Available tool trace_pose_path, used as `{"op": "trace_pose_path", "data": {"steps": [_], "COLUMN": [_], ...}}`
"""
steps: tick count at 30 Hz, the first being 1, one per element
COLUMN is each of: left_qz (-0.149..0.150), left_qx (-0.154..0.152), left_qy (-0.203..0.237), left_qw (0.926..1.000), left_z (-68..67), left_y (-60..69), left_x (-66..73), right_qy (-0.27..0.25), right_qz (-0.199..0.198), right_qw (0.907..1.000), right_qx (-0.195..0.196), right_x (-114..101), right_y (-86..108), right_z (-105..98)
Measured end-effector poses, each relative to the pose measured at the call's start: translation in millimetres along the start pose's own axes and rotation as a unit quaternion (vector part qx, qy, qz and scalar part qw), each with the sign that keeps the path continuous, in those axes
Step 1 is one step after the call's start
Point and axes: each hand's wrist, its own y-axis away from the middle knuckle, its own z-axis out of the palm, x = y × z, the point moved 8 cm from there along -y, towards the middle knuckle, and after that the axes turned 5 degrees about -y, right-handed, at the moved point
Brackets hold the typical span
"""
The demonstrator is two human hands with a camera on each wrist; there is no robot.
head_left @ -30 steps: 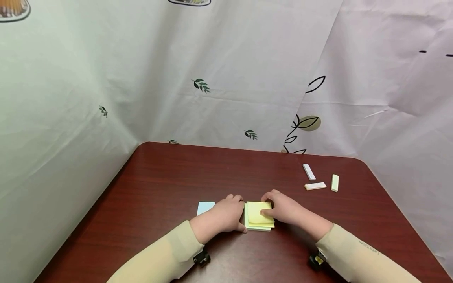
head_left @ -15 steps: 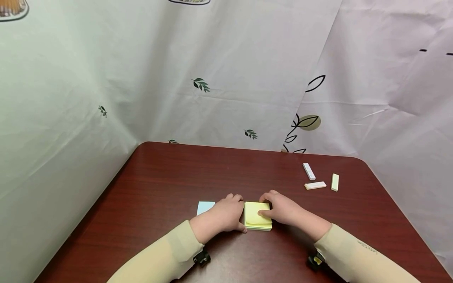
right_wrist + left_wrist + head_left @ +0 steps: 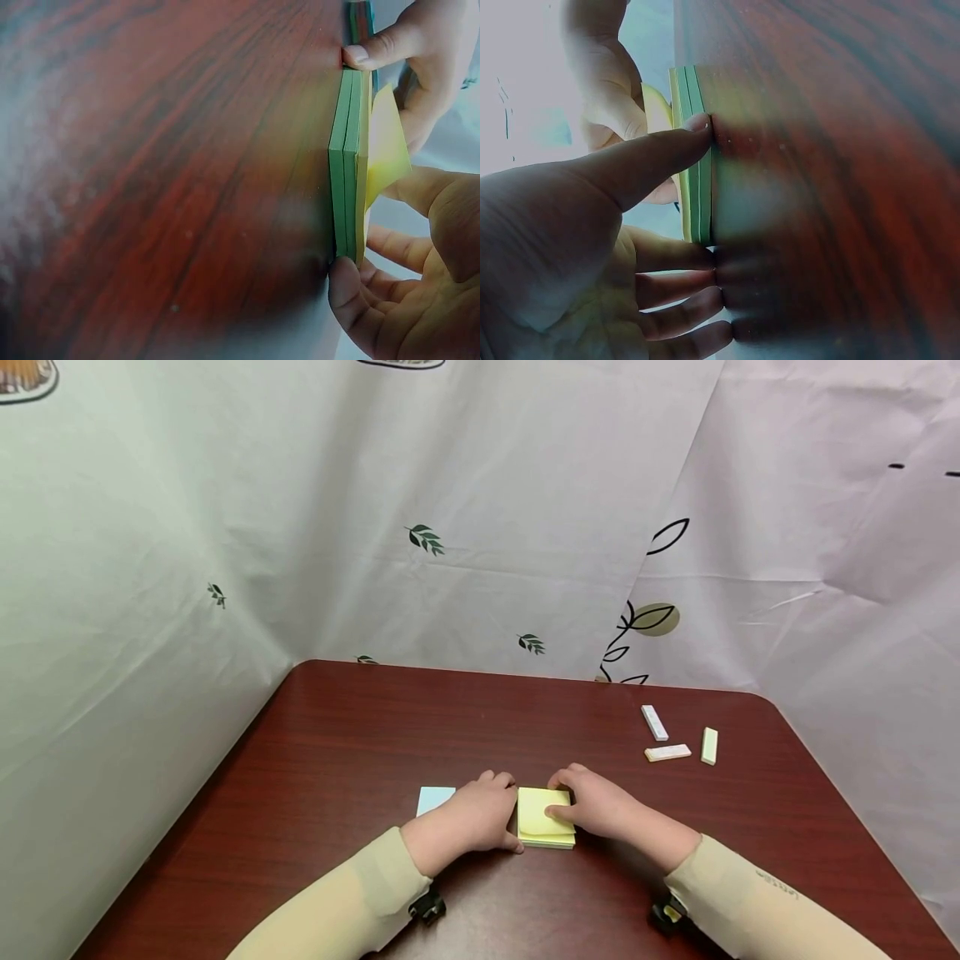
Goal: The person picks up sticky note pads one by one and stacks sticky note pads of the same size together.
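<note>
A square yellow sticky-note pad (image 3: pixel 534 810), its top sheet lifting at the near edge, lies squarely on green sticky-note pads (image 3: pixel 342 180) on the table. My right hand (image 3: pixel 600 806) grips the yellow pad from the right, thumb on top and fingers curled at the stack's side. On the left side, my left hand (image 3: pixel 476 814) rests against the stack with fairly straight fingers; its fingertips touch the tabletop and its thumb (image 3: pixel 667 148) lies at the near corner. Left of that hand is a light-blue sticky-note pad (image 3: pixel 435 799), partly covered by it.
Three narrow strip-shaped pads lie at the back right of the dark red table (image 3: pixel 420 718): a white one (image 3: pixel 655 723), an orange-edged one (image 3: pixel 667 752) and a pale green one (image 3: pixel 709 746). Patterned white cloth (image 3: pixel 480 593) hangs around the table's back and sides.
My right hand has slid the yellow pad slightly left, so its edges now line up with the green pads below. The left hand has stayed in place.
</note>
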Motion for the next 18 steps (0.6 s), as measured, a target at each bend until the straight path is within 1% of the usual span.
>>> {"op": "trace_pose_path", "data": {"steps": [6, 18], "left_qz": [0.005, 0.012], "left_qx": [-0.001, 0.003], "left_qy": [-0.015, -0.023], "left_qw": [0.9999, 0.9997], "left_z": [-0.4, 0.1], "left_y": [2.3, 2.5], "left_x": [2.3, 3.8], "right_qy": [-0.002, -0.002], "right_qz": [-0.001, -0.009], "right_qw": [1.0, 1.0], "right_qx": [0.003, 0.003], "right_x": [-1.2, -5.9], "right_y": [-0.6, -0.5], "right_z": [0.7, 0.4]}}
